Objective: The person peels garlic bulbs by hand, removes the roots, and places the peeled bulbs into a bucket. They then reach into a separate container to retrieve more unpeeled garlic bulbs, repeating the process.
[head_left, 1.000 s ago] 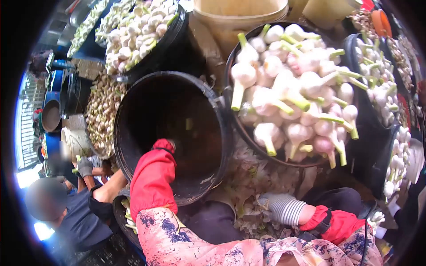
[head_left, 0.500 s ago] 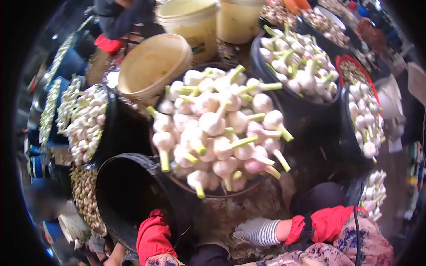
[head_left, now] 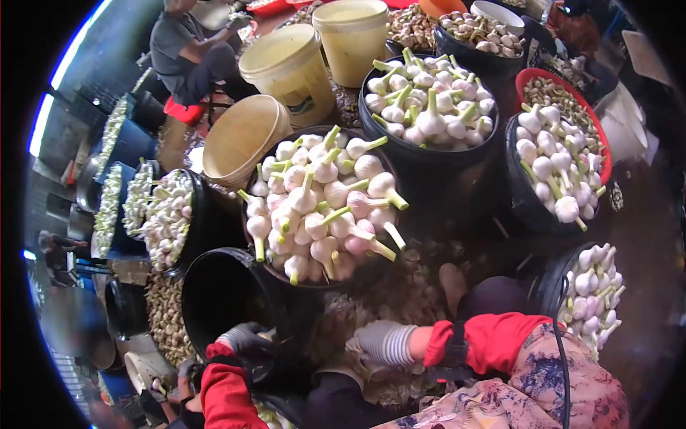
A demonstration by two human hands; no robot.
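Gloved in grey, my left hand (head_left: pixel 246 339) is at the lower rim of a dark, tipped bucket (head_left: pixel 227 300). Its fingers are curled, and a small pale piece shows at them, too small to name. My right hand (head_left: pixel 386 342), in a grey glove with a striped cuff, hangs over a heap of pale garlic skins (head_left: pixel 379 304); its fingers bend downward and their tips are hidden. Just beyond both hands stands a black tub (head_left: pixel 268 266) heaped with white garlic bulbs (head_left: pixel 314 204) with cut green stems.
More black tubs of garlic stand behind (head_left: pixel 432 107), at right (head_left: pixel 561 168) and at left (head_left: pixel 168 222). Cream buckets (head_left: pixel 286 68) stand at the back. A red basin (head_left: pixel 599 121) holds smaller garlic. One person (head_left: pixel 189 53) sits at the upper left; others are partly visible.
My left hand has come up into view from inside the tipped bucket. My right hand has shifted slightly left and up. The whole view has tilted, so the garlic tubs appear further left.
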